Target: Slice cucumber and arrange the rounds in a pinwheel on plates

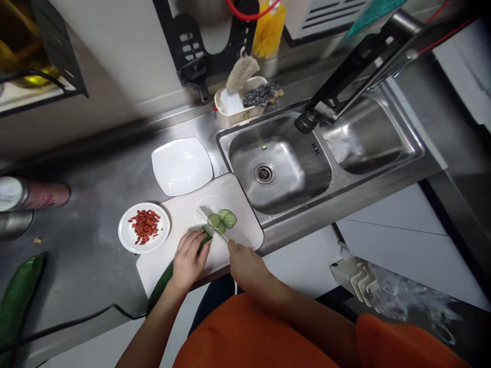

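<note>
A long green cucumber (161, 282) lies across the white cutting board (245, 204), running under my left forearm. My left hand (191, 256) is closed over it near the cut end. In my right hand (247, 263) is a kitchen knife (212, 227), its handle mostly hidden by my fingers. The blade stands at the cucumber's cut end. Several thin cucumber slices (226, 219) rest together on the board, just beyond the blade.
Left of the board sits a small white plate of red dried berries (146, 226); behind it, a square white plate (182, 166). A steel sink (284, 168) with a black faucet (345, 66) adjoins on the right. Another cucumber (19, 296) lies far left, near a black cable (76, 321).
</note>
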